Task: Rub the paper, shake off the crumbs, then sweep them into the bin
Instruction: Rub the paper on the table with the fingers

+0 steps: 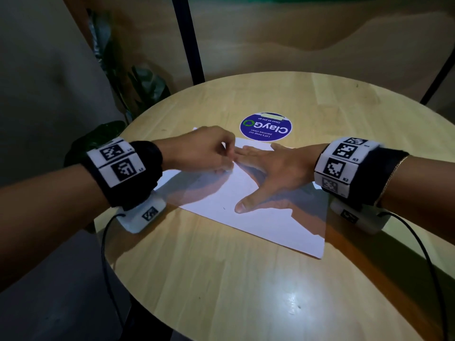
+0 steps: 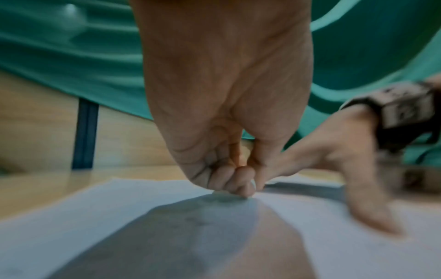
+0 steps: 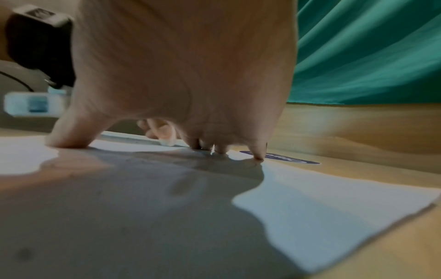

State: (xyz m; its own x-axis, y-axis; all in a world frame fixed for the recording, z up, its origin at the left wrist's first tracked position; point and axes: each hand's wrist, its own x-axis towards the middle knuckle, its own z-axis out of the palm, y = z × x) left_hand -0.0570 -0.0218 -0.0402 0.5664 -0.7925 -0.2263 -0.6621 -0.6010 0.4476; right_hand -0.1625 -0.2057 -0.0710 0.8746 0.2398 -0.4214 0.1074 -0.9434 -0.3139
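A white sheet of paper (image 1: 258,212) lies flat on the round wooden table (image 1: 221,279). My left hand (image 1: 209,151) hovers over the sheet's far left part, its fingers curled and pinching a small white eraser (image 2: 253,184) whose tip touches the paper (image 2: 95,217). The same eraser (image 3: 167,142) shows in the right wrist view, beyond my palm. My right hand (image 1: 270,166) lies flat on the paper with straight, spread fingers, and its thumb presses the sheet nearer to me. A few faint marks dot the paper. No bin is in view.
A round blue sticker (image 1: 266,126) lies on the table just beyond the paper. A leafy plant (image 1: 138,87) stands off the table's far left edge, and a black post (image 1: 188,40) rises behind the table. Black cables hang from both wrist units.
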